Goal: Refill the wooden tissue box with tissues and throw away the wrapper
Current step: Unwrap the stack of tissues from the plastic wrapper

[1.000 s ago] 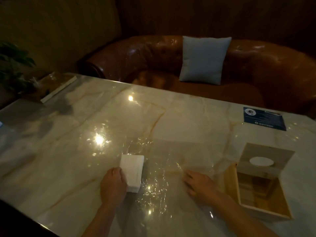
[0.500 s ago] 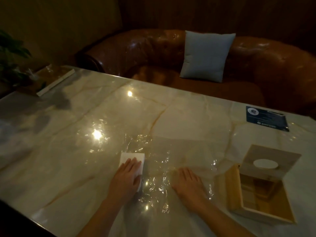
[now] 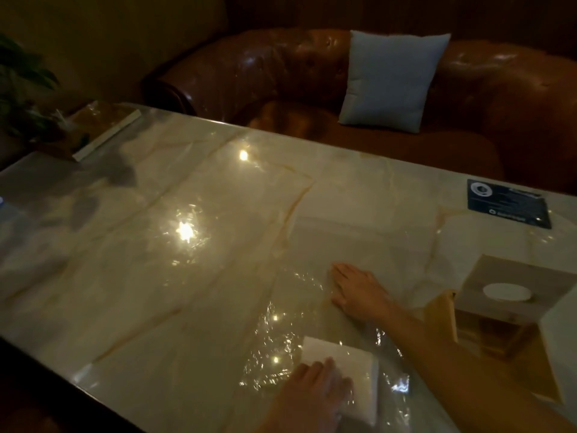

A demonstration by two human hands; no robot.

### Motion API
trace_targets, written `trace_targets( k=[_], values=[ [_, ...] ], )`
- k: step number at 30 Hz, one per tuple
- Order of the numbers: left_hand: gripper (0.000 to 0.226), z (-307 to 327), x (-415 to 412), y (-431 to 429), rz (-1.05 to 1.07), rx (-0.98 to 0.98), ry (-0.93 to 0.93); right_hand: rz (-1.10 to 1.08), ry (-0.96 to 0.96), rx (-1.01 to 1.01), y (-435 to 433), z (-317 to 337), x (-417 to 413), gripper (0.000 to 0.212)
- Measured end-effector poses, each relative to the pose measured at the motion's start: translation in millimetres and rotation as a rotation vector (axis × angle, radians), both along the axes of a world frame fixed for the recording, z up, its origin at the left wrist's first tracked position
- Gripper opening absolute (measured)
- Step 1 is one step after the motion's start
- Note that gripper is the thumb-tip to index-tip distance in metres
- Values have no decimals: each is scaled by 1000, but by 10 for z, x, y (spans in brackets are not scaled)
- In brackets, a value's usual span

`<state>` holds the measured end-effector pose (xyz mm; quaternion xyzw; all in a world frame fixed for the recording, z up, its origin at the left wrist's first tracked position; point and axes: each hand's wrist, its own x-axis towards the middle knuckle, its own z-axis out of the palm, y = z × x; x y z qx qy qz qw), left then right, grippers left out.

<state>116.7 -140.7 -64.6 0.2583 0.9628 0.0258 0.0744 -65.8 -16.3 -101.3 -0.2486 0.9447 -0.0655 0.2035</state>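
A white stack of tissues lies on the marble table near its front edge. My left hand rests flat on the stack's near side. A clear, crinkled plastic wrapper is spread on the table around the stack. Farther out, my right hand lies flat on the table with fingers spread, pressing the wrapper's far part. The wooden tissue box stands open at the right, its lid with an oval hole raised.
A dark printed card lies at the table's far right. A book-like object and a plant sit at the far left corner. Behind the table stands a brown leather sofa with a grey cushion.
The view has shifted left and up, so hands and tissues appear lower right. My right hand has reached farther out over the wrapper. My left hand stays on the tissue stack.
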Motion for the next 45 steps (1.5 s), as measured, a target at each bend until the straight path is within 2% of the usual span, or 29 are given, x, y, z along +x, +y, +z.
trace_targets(
  k=[1,2,4,5,8,12,18,21,23,27,29,31,32,34,37,40,42,45],
  values=[
    [29,-15,5,72,4,19,29,19,6,0,-17,-1,1,64],
    [27,-26,7,145,19,40,28,33,12,1,-34,-4,8,64],
    [49,-11,32,257,70,54,56,48,25,3,-53,-30,26,64],
    [48,21,32,276,92,64,61,54,37,4,-51,-45,36,63],
    [23,76,-40,256,36,115,56,40,51,-8,-24,-66,53,61],
    [34,59,-8,221,68,152,-5,-74,65,-78,20,-51,139,61],
    [32,89,28,244,40,148,-11,-98,129,-163,318,87,659,47],
    [27,57,10,253,45,184,-21,-214,43,-168,504,73,1021,47],
    [40,1,15,269,52,170,-45,-289,-24,-135,609,17,1214,52],
    [54,-72,24,239,49,148,-87,-278,-43,-125,682,-26,1385,51],
    [49,-44,21,209,61,187,-103,-294,-29,-168,698,-43,1382,46],
    [36,-37,-23,125,117,316,-138,-314,-33,-192,702,-41,1369,48],
    [32,-57,-52,80,159,406,-184,-332,-30,-201,697,-33,1367,50],
    [32,-125,-77,-9,249,500,-158,-378,27,-212,686,-24,1377,46],
    [31,-153,-105,-146,396,497,-108,-435,122,-97,677,9,1456,37],
    [35,-185,-91,-256,507,460,-44,-468,118,142,672,17,1539,41],
    [39,-182,-83,-318,638,389,-55,-535,125,233,648,53,1585,49],
    [47,-178,-48,-387,821,307,-47,-824,-2,121,644,87,1610,60]
  ],
)
